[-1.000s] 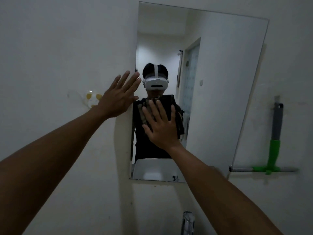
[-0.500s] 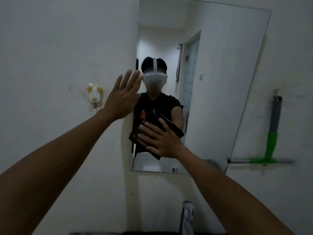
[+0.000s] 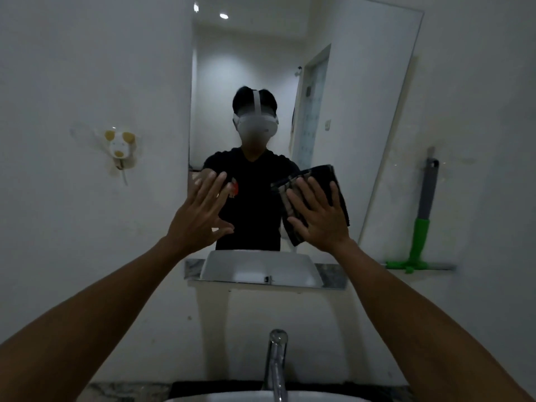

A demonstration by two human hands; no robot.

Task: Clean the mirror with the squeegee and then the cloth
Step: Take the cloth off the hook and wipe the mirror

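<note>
A tall frameless mirror (image 3: 348,82) hangs on the white wall. My right hand (image 3: 320,217) lies flat, fingers spread, pressing a dark folded cloth (image 3: 339,181) against the lower right part of the glass. My left hand (image 3: 200,214) is open with fingers apart in front of the mirror's lower left edge, holding nothing. The squeegee (image 3: 422,224), with a grey and green handle, hangs on the wall to the right of the mirror, its blade at the bottom.
A chrome tap (image 3: 277,364) rises from a white basin (image 3: 261,398) at the bottom edge. A small animal-shaped hook (image 3: 119,145) is stuck on the wall left of the mirror. A person's reflection fills the mirror's middle.
My right hand slid the cloth rightward across the lower mirror. My left hand dropped from the mirror's left edge to a lower spot. The view tilted down, showing the tap and basin.
</note>
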